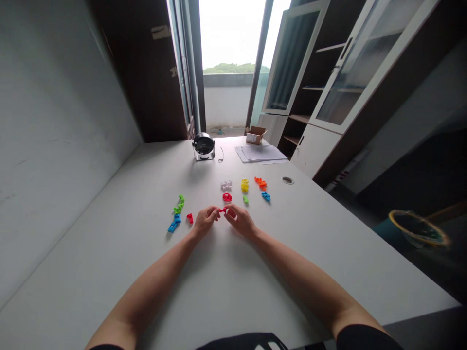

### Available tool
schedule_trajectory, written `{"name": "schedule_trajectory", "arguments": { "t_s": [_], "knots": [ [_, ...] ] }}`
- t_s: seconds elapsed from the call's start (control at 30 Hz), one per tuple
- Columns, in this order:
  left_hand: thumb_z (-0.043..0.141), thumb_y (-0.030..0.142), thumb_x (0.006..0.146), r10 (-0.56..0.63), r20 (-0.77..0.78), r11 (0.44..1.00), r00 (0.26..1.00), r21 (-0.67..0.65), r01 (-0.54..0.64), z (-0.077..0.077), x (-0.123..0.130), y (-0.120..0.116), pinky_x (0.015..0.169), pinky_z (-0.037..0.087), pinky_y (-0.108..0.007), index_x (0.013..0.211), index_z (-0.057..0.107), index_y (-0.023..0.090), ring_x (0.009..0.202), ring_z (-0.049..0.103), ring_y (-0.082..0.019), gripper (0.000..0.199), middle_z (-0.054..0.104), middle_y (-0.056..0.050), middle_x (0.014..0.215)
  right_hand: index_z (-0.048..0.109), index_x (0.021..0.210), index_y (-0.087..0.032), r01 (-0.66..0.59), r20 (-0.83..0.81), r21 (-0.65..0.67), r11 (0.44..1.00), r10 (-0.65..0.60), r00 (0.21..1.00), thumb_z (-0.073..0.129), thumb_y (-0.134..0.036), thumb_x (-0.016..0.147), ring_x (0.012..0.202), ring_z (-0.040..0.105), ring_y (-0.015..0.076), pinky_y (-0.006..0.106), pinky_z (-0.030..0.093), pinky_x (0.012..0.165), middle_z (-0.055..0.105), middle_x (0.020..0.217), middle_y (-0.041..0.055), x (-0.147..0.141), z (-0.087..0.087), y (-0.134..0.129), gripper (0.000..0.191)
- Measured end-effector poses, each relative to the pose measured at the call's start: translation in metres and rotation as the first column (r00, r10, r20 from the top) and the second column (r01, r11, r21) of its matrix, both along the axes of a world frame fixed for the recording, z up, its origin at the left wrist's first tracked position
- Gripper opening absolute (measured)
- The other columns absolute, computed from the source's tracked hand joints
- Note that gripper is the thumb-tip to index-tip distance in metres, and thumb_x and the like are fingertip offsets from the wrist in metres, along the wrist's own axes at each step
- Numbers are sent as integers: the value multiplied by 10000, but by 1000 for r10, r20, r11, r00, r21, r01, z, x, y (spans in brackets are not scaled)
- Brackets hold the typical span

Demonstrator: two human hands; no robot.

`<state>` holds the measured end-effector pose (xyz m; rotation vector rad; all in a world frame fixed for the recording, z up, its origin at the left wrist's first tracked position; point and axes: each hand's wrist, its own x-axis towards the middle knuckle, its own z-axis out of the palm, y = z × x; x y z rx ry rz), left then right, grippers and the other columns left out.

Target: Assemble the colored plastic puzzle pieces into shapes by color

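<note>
Head: left hand (206, 220), right hand (241, 220) pinch red piece (222, 210); desk-edge (386, 243) distant

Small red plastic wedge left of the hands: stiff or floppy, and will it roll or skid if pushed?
The small red plastic wedge is likely stiff and light, being a small molded-looking part. It sits flat on the white table, so it probably won't roll, though a push may skid it.
</note>
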<state>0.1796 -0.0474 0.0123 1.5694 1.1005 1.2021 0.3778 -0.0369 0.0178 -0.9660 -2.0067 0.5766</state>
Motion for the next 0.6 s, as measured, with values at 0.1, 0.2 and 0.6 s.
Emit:
{"name": "schedule_trajectory", "arguments": {
  "t_s": [0.1,0.2,0.6],
  "knots": [
    [545,465,941,-5,1,1000,1000,2,5,1,1,0,652,480,-258,928,710,147,694,614,-149,358,676,-50,763,644,1072,-214,2,-5,2,1000,-2,1000,562,-310,944,640,564,118,235,443,634,653,781,-1,0,-2,0,180],
    [581,434,924,-3,21,1000,1000,14,3,1,2,0,660,485,-258,1008,690,156,697,616,-138,310,689,-51,832,659,1042,-215,16,-11,9,1000,-16,1000,569,-316,939,629,563,119,233,438,620,657,767,0,-1,-3,1,171],
    [642,380,885,-6,43,1000,999,4,5,4,3,-2,648,484,-247,1012,664,166,690,605,-121,249,682,-41,859,607,1117,-223,62,18,-2,998,-62,998,562,-343,937,605,553,123,243,447,639,647,726,-20,-1,-4,2,221]
  ]
}}
